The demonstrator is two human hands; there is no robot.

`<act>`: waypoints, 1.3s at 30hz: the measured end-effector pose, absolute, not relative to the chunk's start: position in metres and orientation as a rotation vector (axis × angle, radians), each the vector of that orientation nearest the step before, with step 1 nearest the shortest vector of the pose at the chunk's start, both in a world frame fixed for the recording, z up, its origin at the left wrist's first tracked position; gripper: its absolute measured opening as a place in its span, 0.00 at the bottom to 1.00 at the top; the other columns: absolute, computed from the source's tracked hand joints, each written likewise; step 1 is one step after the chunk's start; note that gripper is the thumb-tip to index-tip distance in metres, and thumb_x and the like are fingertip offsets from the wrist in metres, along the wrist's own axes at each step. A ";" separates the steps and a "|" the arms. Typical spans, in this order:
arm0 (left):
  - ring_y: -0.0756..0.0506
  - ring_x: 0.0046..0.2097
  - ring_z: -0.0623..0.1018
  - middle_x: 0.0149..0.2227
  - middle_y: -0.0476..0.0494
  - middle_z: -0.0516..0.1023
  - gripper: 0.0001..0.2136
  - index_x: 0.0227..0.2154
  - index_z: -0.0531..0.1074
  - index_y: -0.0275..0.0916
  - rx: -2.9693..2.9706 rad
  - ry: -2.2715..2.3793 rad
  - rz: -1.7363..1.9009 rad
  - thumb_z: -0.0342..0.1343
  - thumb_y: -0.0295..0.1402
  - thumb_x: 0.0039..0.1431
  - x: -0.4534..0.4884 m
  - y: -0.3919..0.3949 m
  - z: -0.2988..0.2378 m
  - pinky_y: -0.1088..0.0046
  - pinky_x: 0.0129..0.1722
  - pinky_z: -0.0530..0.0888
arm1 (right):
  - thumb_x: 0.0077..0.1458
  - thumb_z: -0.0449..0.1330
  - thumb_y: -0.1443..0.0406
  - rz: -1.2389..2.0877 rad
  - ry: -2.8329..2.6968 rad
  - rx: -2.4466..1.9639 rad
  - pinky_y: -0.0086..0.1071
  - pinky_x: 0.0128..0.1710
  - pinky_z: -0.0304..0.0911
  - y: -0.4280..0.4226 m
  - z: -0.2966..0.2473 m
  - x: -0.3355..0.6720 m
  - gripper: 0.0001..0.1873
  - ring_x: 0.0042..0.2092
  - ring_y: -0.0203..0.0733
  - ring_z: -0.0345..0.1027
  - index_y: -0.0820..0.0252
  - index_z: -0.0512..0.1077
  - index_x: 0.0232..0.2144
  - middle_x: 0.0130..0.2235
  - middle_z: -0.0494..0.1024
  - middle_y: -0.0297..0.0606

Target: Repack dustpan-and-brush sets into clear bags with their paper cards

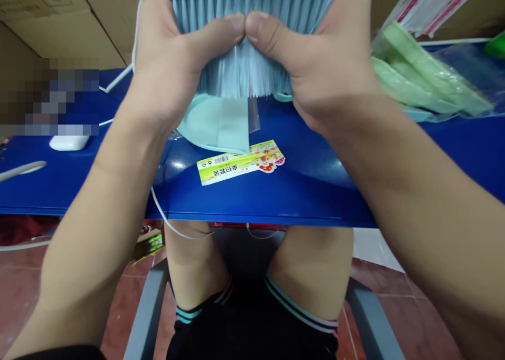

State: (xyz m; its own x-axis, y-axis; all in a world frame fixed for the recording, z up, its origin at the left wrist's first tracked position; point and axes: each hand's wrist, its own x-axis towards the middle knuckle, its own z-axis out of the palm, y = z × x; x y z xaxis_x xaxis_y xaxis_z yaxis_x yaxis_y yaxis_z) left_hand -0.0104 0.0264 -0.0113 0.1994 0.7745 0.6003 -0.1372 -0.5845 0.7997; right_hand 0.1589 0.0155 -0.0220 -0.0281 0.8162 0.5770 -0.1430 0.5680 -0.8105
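- Head view, the hands: two hands show, both the person's own. The left hand [165, 65] and the right hand [311, 60] are closed on opposite sides of a brush with a teal back and dense light-blue plastic bristles [244, 60], gripping it between them. Their thumbs [213, 40] meet tip to tip across the bristles.
- The brush: there is one, held at 12 o'clock in the view, with its back cut off by the top of the frame. Its bristles point down toward a glossy blue counter [300, 192].
- Under the brush: one pale mint rounded plastic piece [209, 123] lies on the counter, with a strip of clear film [254, 113] at its right. The bristle tips overlap it in view; whether they touch it, I cannot tell.
- At 6 o'clock from the brush: one yellow-green printed card with a barcode [236, 163] lies just below the mint piece.
- At 9 o'clock: one white oval object [70, 142] and one pale rod [21, 171] lie on the counter, beside a pixelated patch [47, 100]. A white cable [165, 218] hangs over the counter's front edge.
- At 3 o'clock: one clear plastic bag [453, 81] holds long pale green strips [414, 81], at least three; the exact count is hidden.
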 end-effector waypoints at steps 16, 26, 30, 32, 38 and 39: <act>0.38 0.43 0.87 0.38 0.44 0.86 0.06 0.34 0.85 0.36 1.626 0.718 1.416 0.66 0.23 0.53 -0.008 0.021 -0.014 0.57 0.47 0.86 | 0.56 0.70 0.72 0.837 -1.391 -0.815 0.22 0.53 0.77 0.014 -0.019 0.158 0.07 0.47 0.30 0.78 0.59 0.76 0.33 0.36 0.82 0.26; 0.37 0.46 0.87 0.37 0.44 0.84 0.05 0.32 0.82 0.38 1.581 0.706 1.414 0.66 0.24 0.53 -0.009 0.022 -0.015 0.52 0.52 0.86 | 0.57 0.70 0.73 0.891 -1.342 -0.830 0.26 0.51 0.78 0.008 -0.016 0.156 0.08 0.47 0.34 0.80 0.61 0.75 0.35 0.38 0.83 0.31; 0.38 0.55 0.86 0.40 0.45 0.85 0.07 0.38 0.79 0.38 1.552 0.665 1.376 0.63 0.25 0.56 -0.009 0.020 -0.013 0.55 0.58 0.85 | 0.63 0.65 0.70 1.039 -1.292 -0.755 0.25 0.46 0.77 0.005 -0.014 0.154 0.04 0.46 0.33 0.80 0.59 0.73 0.38 0.42 0.83 0.32; 0.39 0.57 0.85 0.40 0.46 0.84 0.07 0.39 0.78 0.38 1.568 0.665 1.392 0.62 0.24 0.58 -0.010 0.019 -0.009 0.58 0.59 0.84 | 0.70 0.58 0.66 1.144 -1.288 -0.705 0.23 0.47 0.76 0.003 -0.012 0.153 0.04 0.48 0.32 0.80 0.58 0.70 0.39 0.42 0.83 0.32; 0.47 0.37 0.82 0.37 0.42 0.77 0.29 0.37 0.76 0.34 1.531 1.078 1.308 0.37 0.49 0.78 -0.044 0.014 0.016 0.72 0.36 0.79 | 0.70 0.54 0.62 1.173 -1.249 -0.834 0.26 0.49 0.75 0.009 -0.009 0.160 0.09 0.53 0.35 0.79 0.55 0.71 0.37 0.48 0.83 0.35; 0.49 0.36 0.80 0.38 0.42 0.77 0.29 0.39 0.76 0.34 1.523 1.098 1.391 0.37 0.51 0.78 -0.052 0.014 0.018 0.74 0.33 0.77 | 0.69 0.56 0.63 1.166 -1.242 -0.853 0.27 0.49 0.76 0.011 -0.010 0.162 0.08 0.52 0.36 0.79 0.55 0.71 0.35 0.47 0.82 0.36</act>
